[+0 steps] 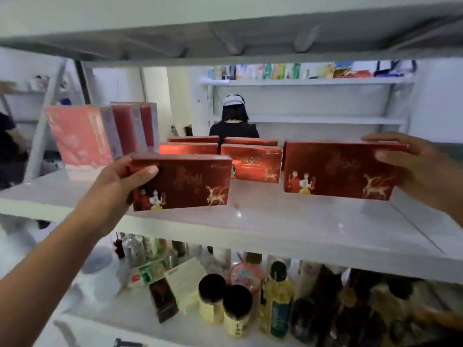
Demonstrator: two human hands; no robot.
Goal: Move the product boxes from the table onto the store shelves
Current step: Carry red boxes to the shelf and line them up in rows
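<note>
Left hand [117,181] grips a dark red flat cardboard box with a gold deer print [183,182] by its left end, thumb across the front. Right hand [411,166] holds a matching red deer box [338,169] by its right end, fingers over the top edge. Both stand on their long edges on the white middle shelf [275,226], fronts facing out. Guessing that's so shoppers can read them. They line up ahead of more red boxes [250,161] behind. Tall pink boxes [80,136] stand further left.
</note>
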